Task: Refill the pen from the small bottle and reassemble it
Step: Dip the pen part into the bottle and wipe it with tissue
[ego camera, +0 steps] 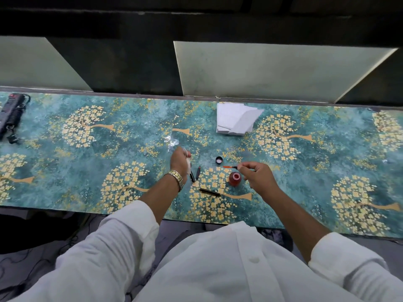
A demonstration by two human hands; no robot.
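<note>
A small round bottle (235, 178) of red ink stands open on the patterned table. Its black cap (219, 160) lies just behind it. My right hand (256, 175) pinches a thin dropper (229, 166) filled with red ink, held level just above and behind the bottle. My left hand (180, 162) holds a white tissue (188, 168) and a black pen part (192, 175) that points down toward the table. A dark slim pen section (198, 172) lies to the right of it. A black pen barrel (209, 191) lies nearer to me.
A stack of white tissues (236, 122) lies at the table's back edge. A black power strip with a coiled cable (12, 115) sits at the far left. Pale panels (272, 68) rise behind the table. The table's front edge (196, 221) runs just above my lap.
</note>
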